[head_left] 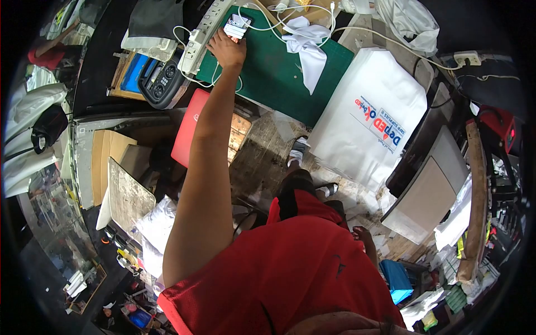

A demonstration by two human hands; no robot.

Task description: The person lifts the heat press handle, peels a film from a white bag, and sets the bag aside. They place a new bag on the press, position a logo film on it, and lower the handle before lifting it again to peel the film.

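Note:
My left arm stretches forward to the green cutting mat (268,61). There my left hand (228,53) is open, its fingers spread at the near end of a phone (237,25) with a lit screen. White strips show across the phone's lower part, and a white cable runs close by. To the right on the mat lies a knotted white cloth (306,47). My right hand (363,234) hangs low beside my hip, partly behind my red shirt (285,268); its fingers are too small and shaded to read.
A white power strip (204,39) runs along the mat's left edge, beside a black speaker (162,81). Printed white plastic bags (368,111) are stacked at the right. A red chair (188,125) stands under my left arm. Boards (421,201) lean at the right.

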